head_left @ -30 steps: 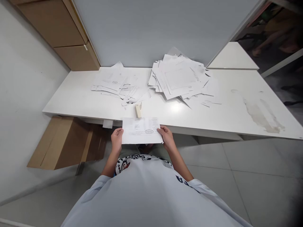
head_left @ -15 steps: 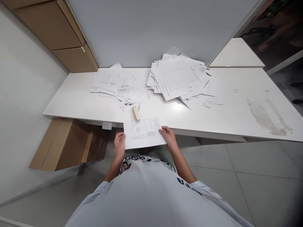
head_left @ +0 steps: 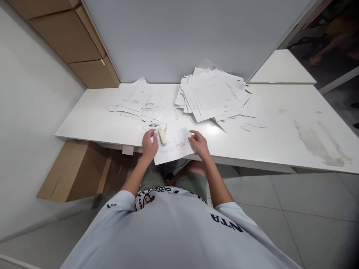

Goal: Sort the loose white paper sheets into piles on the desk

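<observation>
- Far left, a flattened cardboard box [head_left: 80, 173] leans below the white table [head_left: 84, 127], apart from the hands.
- On the tabletop, a loose pile of printed papers [head_left: 131, 101] lies beyond the left hand, its near sheets fanned out towards the middle.
- The left hand [head_left: 149, 145] sits at the left edge of the printed sheet [head_left: 174, 146], curled, with its fingertips [head_left: 154, 133] just beside a cream stapler [head_left: 162, 135]. Whether they touch the stapler, or whether the hand pinches the paper, cannot be told from this view.
- The stapler lies flat on the table, between the 2 hands and just past the sheet's upper left edge.
- The sheet, marked with 1 oval stamp [head_left: 181, 144], lies tilted between the 2 hands, its near edge overhanging the table edge.
- The right hand [head_left: 199, 144] has its fingers spread at the sheet's right edge; no firm clamp shows.
- For steady handling, both hands would do well to keep the sheet flat and its edges square, clear of the piles.
- Further right, a larger heap of papers [head_left: 214, 95] lies well beyond the right hand.
</observation>
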`<state>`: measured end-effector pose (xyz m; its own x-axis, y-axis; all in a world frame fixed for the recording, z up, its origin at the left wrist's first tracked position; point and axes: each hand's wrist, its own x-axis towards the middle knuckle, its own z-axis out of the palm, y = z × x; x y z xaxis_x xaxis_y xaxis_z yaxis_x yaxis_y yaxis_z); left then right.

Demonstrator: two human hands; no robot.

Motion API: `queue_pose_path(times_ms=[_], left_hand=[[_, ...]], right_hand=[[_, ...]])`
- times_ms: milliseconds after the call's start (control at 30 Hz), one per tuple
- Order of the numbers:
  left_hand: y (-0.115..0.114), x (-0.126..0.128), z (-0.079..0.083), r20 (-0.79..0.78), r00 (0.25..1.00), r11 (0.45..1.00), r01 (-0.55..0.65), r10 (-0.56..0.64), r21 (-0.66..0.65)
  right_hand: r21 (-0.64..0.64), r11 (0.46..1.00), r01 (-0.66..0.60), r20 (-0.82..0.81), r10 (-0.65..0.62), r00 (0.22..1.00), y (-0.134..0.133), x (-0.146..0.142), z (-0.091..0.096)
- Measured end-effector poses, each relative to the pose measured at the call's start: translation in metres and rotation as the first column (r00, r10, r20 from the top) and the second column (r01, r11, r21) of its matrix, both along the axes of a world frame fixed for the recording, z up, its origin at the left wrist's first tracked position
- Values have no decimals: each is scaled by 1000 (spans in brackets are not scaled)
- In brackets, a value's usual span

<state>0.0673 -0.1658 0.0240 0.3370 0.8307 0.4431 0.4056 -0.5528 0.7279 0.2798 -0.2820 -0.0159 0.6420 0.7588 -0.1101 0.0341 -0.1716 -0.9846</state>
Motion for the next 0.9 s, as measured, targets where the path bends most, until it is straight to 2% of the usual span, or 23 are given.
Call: queue_pose_path(times_ms=[67, 100, 200, 367, 500, 667, 767, 833, 900], left_hand=[[14, 31, 2, -205, 962, 982, 187, -181, 10], [19, 44, 2, -294, 930, 973, 230, -222, -6], [21, 67, -6, -459, 855, 967, 253, -241, -36], [11, 66, -15, -569, 777, 943, 333, -268, 11], [9, 65, -16, -617, 751, 941, 336, -236, 48], [10, 66, -11, -461, 827, 942, 328, -323, -71], [17, 63, -6, -233, 906, 933, 322, -352, -158], [34, 59, -2, 14, 964, 935, 260, -264, -242], [64, 52, 2, 202, 975, 920, 161, -92, -357]], right_hand=[[19, 999, -28, 1, 28, 1000, 0, 3, -3], [32, 999, -35, -2, 35, 999, -2, 3, -4], [54, 998, -35, 29, 34, 999, -8, 0, -6], [54, 995, -85, 121, 78, 990, -10, -4, -7], [30, 995, -94, 106, 91, 990, -9, -5, -5], [-12, 997, -78, 69, 79, 994, -13, -5, 3], [-119, 979, -167, 136, 183, 974, -31, 9, 20], [-168, 969, -181, 218, 216, 952, -49, 26, 39], [-165, 981, -102, 294, 148, 944, -68, 47, 61]])
